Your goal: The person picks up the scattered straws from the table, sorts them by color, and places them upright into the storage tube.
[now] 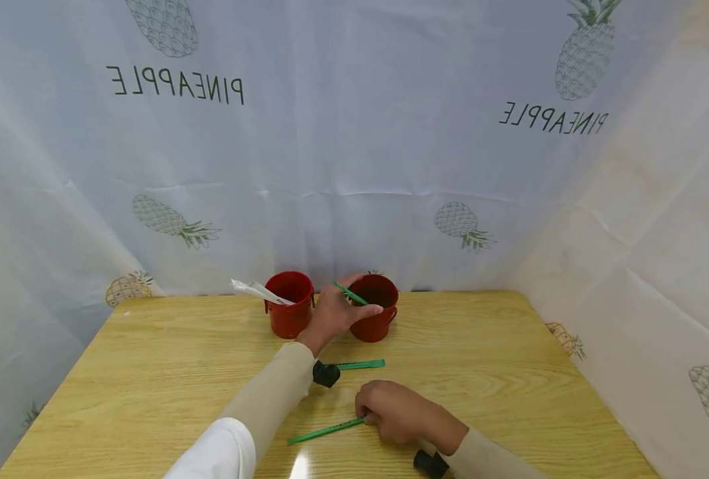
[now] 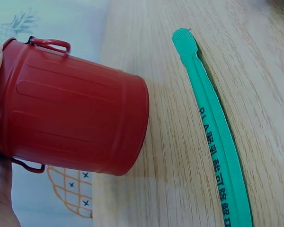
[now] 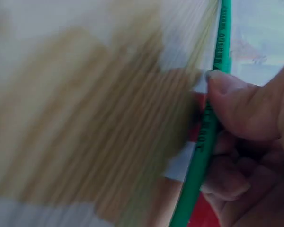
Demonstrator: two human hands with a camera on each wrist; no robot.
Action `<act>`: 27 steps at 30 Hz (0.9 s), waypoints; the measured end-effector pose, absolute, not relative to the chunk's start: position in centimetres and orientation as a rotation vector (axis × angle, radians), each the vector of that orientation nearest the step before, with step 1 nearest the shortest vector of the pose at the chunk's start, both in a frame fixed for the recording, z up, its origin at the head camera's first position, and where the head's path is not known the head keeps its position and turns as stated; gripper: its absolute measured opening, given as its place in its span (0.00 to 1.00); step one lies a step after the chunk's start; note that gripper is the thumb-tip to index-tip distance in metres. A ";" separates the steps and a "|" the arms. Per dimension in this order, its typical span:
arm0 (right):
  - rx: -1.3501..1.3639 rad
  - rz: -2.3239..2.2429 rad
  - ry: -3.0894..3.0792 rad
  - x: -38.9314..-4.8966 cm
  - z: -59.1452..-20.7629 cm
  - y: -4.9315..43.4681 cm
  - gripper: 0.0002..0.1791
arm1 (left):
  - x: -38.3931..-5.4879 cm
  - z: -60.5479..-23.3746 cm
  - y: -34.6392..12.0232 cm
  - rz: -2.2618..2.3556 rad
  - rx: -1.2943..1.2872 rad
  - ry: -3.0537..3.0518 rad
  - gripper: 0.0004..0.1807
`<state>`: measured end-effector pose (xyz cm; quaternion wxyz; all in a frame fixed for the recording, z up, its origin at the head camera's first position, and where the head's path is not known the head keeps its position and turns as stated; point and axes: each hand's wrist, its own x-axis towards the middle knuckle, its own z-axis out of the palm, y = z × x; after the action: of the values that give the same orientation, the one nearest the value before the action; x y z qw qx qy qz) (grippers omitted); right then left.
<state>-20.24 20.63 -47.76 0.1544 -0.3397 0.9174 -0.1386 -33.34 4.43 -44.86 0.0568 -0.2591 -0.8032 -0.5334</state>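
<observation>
My left hand (image 1: 333, 314) grips the right red bucket (image 1: 373, 328) near its rim, thumb on the front side and fingers on the far left. A green straw (image 1: 351, 293) leans out over this bucket's rim, beside the thumb. Seen from the left wrist, the hand spans the bucket (image 2: 80, 104) from both sides. Closer to me, my right hand (image 1: 399, 412) pinches one end of a second green straw (image 1: 325, 432), which points left over the table. In the right wrist view, thumb and curled fingers hold that printed straw (image 3: 203, 137).
A third green straw (image 1: 363, 364), printed with dark characters, lies on the wooden table (image 1: 480, 372) between the hands. Left of the gripped bucket stands another red bucket (image 1: 288, 324), with white wrapped sticks (image 1: 261, 291) leaning out. A pineapple-print curtain (image 1: 354, 146) hangs behind the table.
</observation>
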 end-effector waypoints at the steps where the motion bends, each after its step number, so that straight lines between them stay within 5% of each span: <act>1: -0.983 -0.342 2.623 -19.8 -47.5 20.9 0.09 | -33.3 -44.9 4.4 -1.623 -0.790 -2.430 0.36; 10: -1.137 -0.687 2.685 -17.8 -42.5 25.5 0.10 | -33.6 -45.0 4.6 -1.666 -0.840 -2.401 0.36; 19: -1.389 -1.091 2.808 -21.8 -36.3 26.1 0.11 | -34.0 -45.3 4.5 -1.676 -0.898 -2.349 0.32; 27: -1.376 -1.314 2.950 -25.4 -35.2 24.3 0.09 | -34.0 -45.0 4.6 -1.691 -0.947 -2.326 0.32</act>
<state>-25.41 24.29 -35.18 -0.1830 -0.3853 0.8262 -0.3680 -34.00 4.60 -45.05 0.0568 -0.3124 -0.7669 -0.5577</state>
